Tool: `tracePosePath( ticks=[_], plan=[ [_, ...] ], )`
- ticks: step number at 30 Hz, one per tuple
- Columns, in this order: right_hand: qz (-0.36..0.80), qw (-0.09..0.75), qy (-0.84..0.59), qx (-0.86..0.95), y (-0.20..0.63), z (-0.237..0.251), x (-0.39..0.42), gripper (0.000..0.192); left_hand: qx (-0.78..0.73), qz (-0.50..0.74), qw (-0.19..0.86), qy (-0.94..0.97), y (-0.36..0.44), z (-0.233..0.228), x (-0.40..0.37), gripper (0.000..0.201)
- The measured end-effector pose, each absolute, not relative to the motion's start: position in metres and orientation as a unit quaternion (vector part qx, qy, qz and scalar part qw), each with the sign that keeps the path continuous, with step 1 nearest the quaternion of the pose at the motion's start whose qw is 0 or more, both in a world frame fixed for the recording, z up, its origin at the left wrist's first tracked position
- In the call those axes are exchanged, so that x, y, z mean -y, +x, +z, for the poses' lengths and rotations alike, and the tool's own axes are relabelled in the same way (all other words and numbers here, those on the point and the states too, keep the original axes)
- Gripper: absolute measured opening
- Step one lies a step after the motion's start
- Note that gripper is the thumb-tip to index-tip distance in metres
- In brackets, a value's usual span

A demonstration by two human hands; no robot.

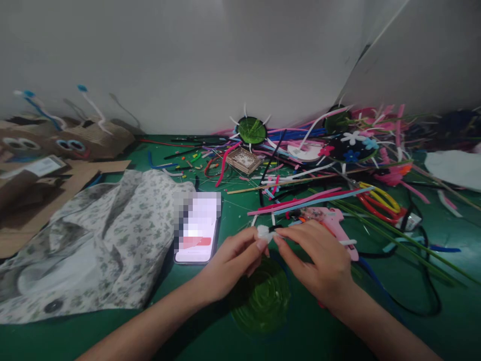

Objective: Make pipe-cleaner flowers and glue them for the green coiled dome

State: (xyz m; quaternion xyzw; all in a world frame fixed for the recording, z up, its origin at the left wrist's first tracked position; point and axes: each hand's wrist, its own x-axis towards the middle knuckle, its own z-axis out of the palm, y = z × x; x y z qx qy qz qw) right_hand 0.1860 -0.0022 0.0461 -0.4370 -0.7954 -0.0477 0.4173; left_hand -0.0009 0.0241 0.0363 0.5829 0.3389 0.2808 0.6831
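Note:
My left hand (235, 258) and my right hand (315, 258) meet at the fingertips over the green table (210, 331). Together they pinch a small white fuzzy pipe-cleaner piece (265, 233) with a dark wire end toward the right hand. Directly below them lies a round green spiral disc (263, 301). A pink glue gun (330, 220) lies just behind my right hand, partly hidden by it. A phone (197, 228) with a lit screen lies left of my left hand.
A floral cloth (93, 240) covers the left of the table, with cardboard figures (67, 143) behind it. Scattered pipe cleaners (300, 200), a small wooden box (243, 159), another green disc (251, 130), scissors with yellow and red handles (379, 203), felt flowers (353, 143) and black cables (424, 271) fill the back and right.

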Motion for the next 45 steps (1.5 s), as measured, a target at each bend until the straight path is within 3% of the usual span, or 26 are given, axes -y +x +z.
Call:
tracePosePath(
  ticks=[11, 22, 29, 35, 45],
  plan=[
    [-0.005, 0.459, -0.459, 0.760, 0.173, 0.044, 0.011, 0.010, -0.323, 0.262, 0.706, 0.574, 0.003, 0.035, -0.019, 0.027],
    [0.037, 0.424, -0.428, 0.798, 0.174, 0.038, 0.014, 0.043, -0.365, 0.314, 0.702, 0.525, 0.006, 0.031, -0.022, 0.029],
    [0.005, 0.435, -0.461, 0.774, 0.175, 0.040, 0.010, 0.017, -0.395, 0.310, 0.676, 0.539, 0.006, 0.032, -0.023, 0.034],
    [-0.066, 0.385, -0.412, 0.823, 0.174, 0.043, 0.012, 0.017, -0.398, 0.311, 0.659, 0.558, 0.004, 0.027, -0.020, 0.037],
    [0.018, 0.388, -0.374, 0.842, 0.174, 0.041, 0.011, 0.009, -0.357, 0.242, 0.706, 0.562, -0.001, 0.031, -0.025, 0.045]
  ],
)
